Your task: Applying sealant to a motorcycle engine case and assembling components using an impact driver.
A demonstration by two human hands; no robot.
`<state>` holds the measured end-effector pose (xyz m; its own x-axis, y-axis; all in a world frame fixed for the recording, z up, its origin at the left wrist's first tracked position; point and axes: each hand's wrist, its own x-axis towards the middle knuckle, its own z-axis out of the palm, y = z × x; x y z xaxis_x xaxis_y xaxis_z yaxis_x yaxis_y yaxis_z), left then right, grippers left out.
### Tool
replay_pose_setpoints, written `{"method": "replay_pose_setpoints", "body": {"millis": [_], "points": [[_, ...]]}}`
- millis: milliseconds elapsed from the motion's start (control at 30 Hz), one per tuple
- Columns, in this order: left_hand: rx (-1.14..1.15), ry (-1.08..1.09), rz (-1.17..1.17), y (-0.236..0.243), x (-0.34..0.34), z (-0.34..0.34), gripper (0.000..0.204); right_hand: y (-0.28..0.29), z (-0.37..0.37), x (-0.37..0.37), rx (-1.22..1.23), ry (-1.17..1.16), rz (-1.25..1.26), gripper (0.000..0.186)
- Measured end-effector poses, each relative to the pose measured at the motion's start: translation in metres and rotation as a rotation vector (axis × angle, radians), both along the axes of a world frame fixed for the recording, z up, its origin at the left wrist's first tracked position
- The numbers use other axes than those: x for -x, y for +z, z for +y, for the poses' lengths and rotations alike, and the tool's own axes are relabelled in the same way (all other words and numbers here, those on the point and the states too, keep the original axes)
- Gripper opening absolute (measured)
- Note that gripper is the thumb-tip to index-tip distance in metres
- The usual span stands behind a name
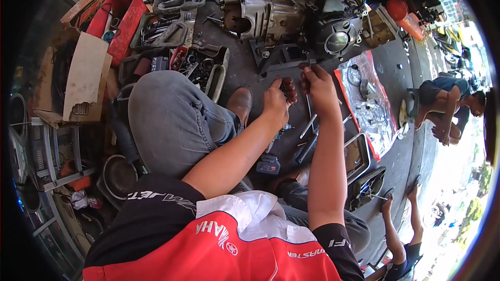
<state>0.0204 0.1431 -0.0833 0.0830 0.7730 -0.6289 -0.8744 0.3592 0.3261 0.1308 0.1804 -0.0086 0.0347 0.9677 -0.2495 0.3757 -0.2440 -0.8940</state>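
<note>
Just in front of the engine stand, my left hand [278, 99] is raised with its fingers curled. Something small and dark seems to be in it, too hidden to name. Close beside it on the right, my right hand [319, 87] has its thumb and fingers pinched together; what they hold, if anything, is too small to see. Beyond both hands sits a motorcycle engine [336, 34] on a dark metal stand [278, 58], joined to a grey metal casing [260, 18]. Below the hands, a cordless tool's battery [268, 165] shows near several hand tools [308, 126].
Trays of tools and parts [200, 70] lie to the left, with a red box [117, 21] and cardboard [86, 75] behind. A red-edged clear plastic bag [370, 106] holds parts on the right. A person [445, 101] crouches farther right; another person's limbs [398, 226] show lower right.
</note>
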Motion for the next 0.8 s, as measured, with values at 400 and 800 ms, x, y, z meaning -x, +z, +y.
{"method": "replay_pose_setpoints", "body": {"millis": [400, 800], "points": [[0.023, 0.036, -0.044, -0.007, 0.011, 0.005, 0.031, -0.012, 0.013, 0.021, -0.197, -0.183, 0.105, 0.03], [-0.253, -0.216, -0.004, 0.01, 0.024, 0.006, 0.023, -0.007, 0.011, 0.008, -0.124, -0.105, -0.272, 0.037]]}}
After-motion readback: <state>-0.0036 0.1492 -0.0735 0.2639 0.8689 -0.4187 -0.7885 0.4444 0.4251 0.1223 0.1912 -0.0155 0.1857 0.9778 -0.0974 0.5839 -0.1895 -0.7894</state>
